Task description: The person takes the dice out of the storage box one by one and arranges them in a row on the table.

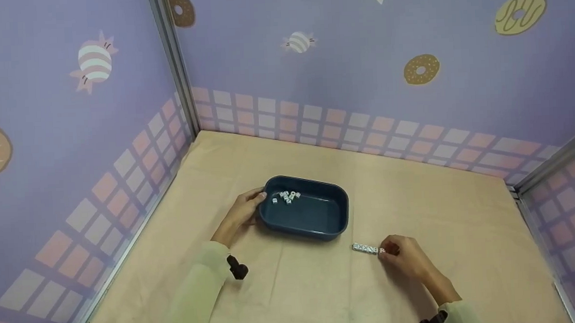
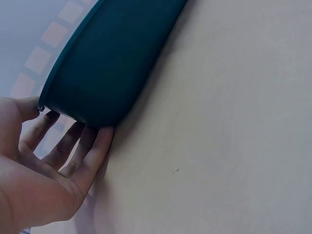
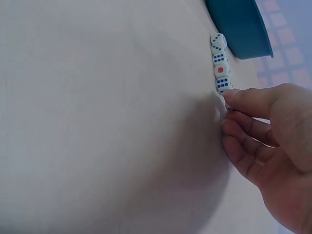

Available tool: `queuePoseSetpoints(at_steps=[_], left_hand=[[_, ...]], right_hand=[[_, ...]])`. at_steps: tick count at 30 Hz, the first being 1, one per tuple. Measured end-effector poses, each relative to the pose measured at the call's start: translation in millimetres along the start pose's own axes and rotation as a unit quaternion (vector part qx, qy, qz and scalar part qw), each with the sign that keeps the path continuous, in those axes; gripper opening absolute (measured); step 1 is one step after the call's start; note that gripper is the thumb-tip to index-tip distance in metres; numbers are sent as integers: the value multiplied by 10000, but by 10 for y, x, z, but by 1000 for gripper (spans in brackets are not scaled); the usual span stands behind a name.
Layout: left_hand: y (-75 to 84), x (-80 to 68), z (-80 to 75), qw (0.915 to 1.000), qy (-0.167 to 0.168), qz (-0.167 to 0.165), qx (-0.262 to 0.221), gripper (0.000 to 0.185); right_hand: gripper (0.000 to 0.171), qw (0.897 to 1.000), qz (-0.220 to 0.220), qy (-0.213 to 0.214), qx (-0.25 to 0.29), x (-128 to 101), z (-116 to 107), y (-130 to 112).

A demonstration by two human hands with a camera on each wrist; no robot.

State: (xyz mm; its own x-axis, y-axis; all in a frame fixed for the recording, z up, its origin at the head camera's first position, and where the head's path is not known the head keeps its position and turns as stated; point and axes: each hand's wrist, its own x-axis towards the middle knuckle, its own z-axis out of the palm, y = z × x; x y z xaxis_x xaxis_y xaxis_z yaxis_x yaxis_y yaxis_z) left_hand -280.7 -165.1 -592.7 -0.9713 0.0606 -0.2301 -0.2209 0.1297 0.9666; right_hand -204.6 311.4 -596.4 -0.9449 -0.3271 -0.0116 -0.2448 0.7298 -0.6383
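Beside the blue tray (image 1: 314, 226), your left hand (image 1: 241, 213) rests straight fingers (image 2: 90, 153) against its left wall. Just off the tray's near right corner, a row of dice (image 3: 219, 66) lies on the table (image 1: 322, 296), your right hand (image 1: 403, 258) pinching the end die; more dice (image 1: 286, 196) sit inside the tray

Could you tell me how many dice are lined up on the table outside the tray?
4 show plainly, in a row on the table between the tray and the right hand. Its fingertips touch the near end and may hide another.
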Motion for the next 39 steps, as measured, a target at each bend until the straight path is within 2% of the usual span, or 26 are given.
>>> queuePoseSetpoints(at_steps=[7, 11, 16, 23, 31, 39], left_hand=[[-27, 19, 4, 10000, -3, 93, -36, 48], [-17, 19, -10, 9998, -40, 214, 2, 48], [-2, -3, -30, 9998, 39, 182, -50, 48], [27, -37, 6, 9999, 96, 94, -14, 49], [21, -38, -31, 9998, 168, 61, 84, 47], [8, 1, 18, 9999, 128, 35, -70, 48]], right_hand=[[13, 9998, -134, 129, 76, 3, 83, 18], [16, 9991, -61, 236, 337, -14, 145, 60], [19, 9979, 15, 319, 567, -38, 220, 77], [23, 9975, 145, 500, 485, -70, 233, 65], [24, 9977, 131, 570, 341, -55, 278, 21], [21, 9982, 104, 582, 53, -84, 179, -66]])
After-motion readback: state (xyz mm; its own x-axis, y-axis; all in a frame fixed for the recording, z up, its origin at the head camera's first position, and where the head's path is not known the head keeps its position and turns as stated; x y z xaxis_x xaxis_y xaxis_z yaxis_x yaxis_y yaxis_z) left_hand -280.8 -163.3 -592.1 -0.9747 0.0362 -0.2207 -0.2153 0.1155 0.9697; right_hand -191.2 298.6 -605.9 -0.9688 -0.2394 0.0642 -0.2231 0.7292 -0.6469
